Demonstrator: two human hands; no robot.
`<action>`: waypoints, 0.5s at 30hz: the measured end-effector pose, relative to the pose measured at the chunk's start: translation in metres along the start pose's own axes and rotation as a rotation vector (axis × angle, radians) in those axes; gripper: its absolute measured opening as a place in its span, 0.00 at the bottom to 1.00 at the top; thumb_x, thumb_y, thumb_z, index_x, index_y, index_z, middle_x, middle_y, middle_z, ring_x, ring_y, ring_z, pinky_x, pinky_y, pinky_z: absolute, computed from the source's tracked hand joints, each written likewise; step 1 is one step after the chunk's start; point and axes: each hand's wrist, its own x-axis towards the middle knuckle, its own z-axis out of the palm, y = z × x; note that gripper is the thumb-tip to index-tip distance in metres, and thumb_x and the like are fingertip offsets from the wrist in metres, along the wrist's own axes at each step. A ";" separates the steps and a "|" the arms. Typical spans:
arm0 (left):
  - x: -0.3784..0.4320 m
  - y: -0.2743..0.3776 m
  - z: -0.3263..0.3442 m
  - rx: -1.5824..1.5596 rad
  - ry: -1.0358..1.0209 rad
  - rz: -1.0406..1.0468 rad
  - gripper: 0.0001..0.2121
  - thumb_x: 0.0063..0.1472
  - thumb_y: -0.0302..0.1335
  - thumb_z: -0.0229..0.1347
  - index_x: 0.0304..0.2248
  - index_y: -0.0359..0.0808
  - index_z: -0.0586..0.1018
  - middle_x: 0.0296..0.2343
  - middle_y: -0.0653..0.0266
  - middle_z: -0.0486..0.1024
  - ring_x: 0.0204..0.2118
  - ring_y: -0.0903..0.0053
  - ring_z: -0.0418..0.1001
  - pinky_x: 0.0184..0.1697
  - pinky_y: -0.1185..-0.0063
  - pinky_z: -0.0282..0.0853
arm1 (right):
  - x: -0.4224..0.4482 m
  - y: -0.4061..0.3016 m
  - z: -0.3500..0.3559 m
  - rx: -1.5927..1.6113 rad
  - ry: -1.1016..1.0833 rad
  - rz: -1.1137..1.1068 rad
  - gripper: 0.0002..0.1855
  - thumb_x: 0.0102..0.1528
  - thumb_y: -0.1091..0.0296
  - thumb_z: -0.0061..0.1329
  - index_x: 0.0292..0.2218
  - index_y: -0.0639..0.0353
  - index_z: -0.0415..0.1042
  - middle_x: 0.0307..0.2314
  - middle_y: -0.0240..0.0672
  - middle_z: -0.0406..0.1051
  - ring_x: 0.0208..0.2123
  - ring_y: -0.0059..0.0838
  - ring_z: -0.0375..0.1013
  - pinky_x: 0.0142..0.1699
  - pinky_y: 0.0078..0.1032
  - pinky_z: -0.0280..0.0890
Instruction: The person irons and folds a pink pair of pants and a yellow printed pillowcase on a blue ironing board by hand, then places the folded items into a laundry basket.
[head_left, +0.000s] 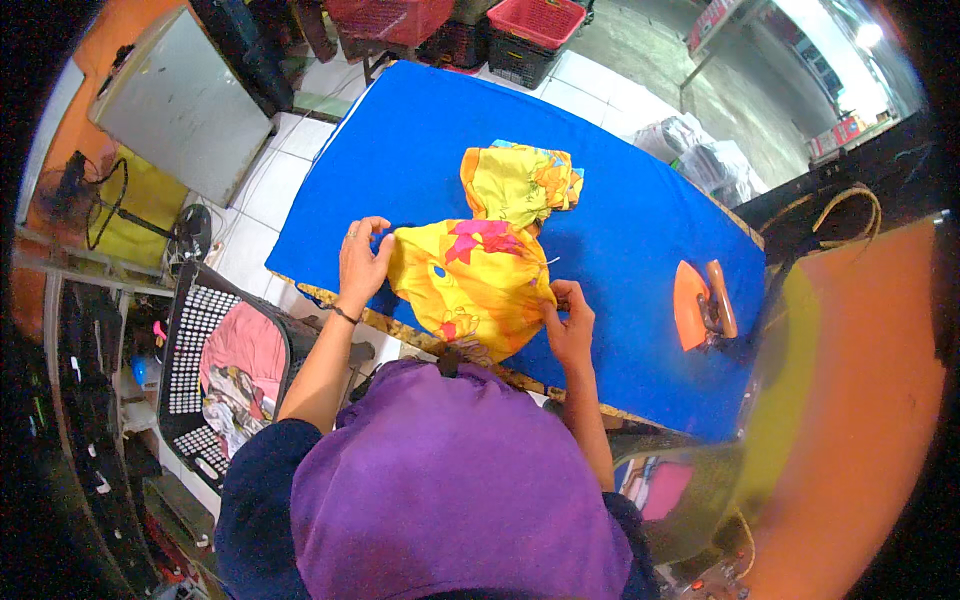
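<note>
A yellow garment (472, 289) with bright cartoon prints lies crumpled on the blue cloth (637, 225) covering the table. Its narrower bunched part stretches away from me, and a small white tag or thread sticks out at its right side. My left hand (364, 259) is at the garment's left edge, thumb and index finger apart, the thumb tip by the fabric. On the opposite side, my right hand (571, 322) pinches the right edge between thumb and fingers. Further right, an orange clothes iron (691, 306) rests on the blue cloth.
Left of the table stands a black perforated laundry basket (187, 360) holding pink and patterned clothes (244, 352). Red and black plastic crates (529, 45) sit beyond the far edge. Filled plastic bags (705, 157) lie at far right. An orange panel (862, 375) borders the right side.
</note>
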 end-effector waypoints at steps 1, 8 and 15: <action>0.004 0.022 -0.009 -0.060 -0.022 -0.048 0.06 0.52 0.30 0.51 0.28 0.35 0.71 0.23 0.61 0.70 0.24 0.75 0.69 0.27 0.80 0.63 | -0.001 -0.018 -0.001 -0.054 -0.006 -0.117 0.09 0.42 0.76 0.49 0.29 0.63 0.66 0.24 0.38 0.68 0.27 0.32 0.69 0.32 0.22 0.63; -0.024 0.121 -0.011 -0.857 -0.682 -0.266 0.15 0.53 0.29 0.54 0.40 0.35 0.69 0.26 0.70 0.71 0.25 0.90 0.66 0.27 0.88 0.61 | -0.025 -0.063 0.014 0.087 -0.157 -0.231 0.12 0.39 0.79 0.49 0.29 0.62 0.64 0.22 0.30 0.65 0.25 0.19 0.64 0.32 0.19 0.61; -0.021 0.155 -0.029 -0.943 -0.686 -0.158 0.16 0.51 0.22 0.55 0.40 0.32 0.68 0.26 0.73 0.69 0.28 0.95 0.65 0.28 0.92 0.59 | -0.032 -0.075 -0.010 0.428 -0.092 -0.009 0.17 0.44 0.70 0.52 0.37 0.61 0.66 0.27 0.32 0.69 0.27 0.23 0.69 0.33 0.20 0.64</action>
